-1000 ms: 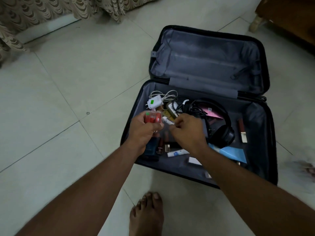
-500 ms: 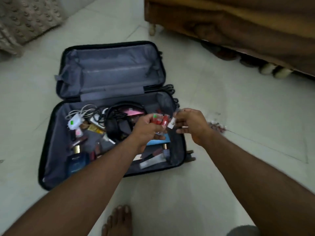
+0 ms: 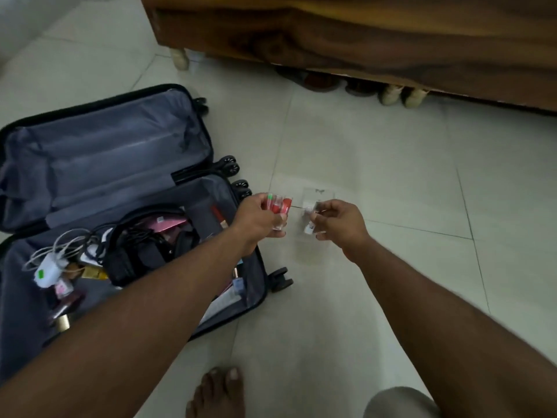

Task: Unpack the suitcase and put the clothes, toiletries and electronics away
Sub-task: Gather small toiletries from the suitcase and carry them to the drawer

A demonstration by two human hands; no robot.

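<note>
Suitcase (image 3: 99, 164) lies open on the tiled floor (image 3: 376, 164), lid back, its lower half holding headphones (image 3: 144, 248), a white charger (image 3: 48, 271) with cable, and small bottles and tubes. Left hand (image 3: 256, 218), just right of the suitcase's wheeled edge, has its fingers curled round a cluster of small red tubes (image 3: 278, 205). Right hand (image 3: 337, 221), further right of the suitcase and near the left hand without touching it, pinches a small white item (image 3: 309, 220) between thumb and fingers; its nature cannot be told. Both hands are held above the floor. Beyond the suitcase stands a wooden bed frame (image 3: 346, 37) on pale legs, footwear beneath. A bare foot (image 3: 218, 393) rests on the tiles near the suitcase's front edge.
</note>
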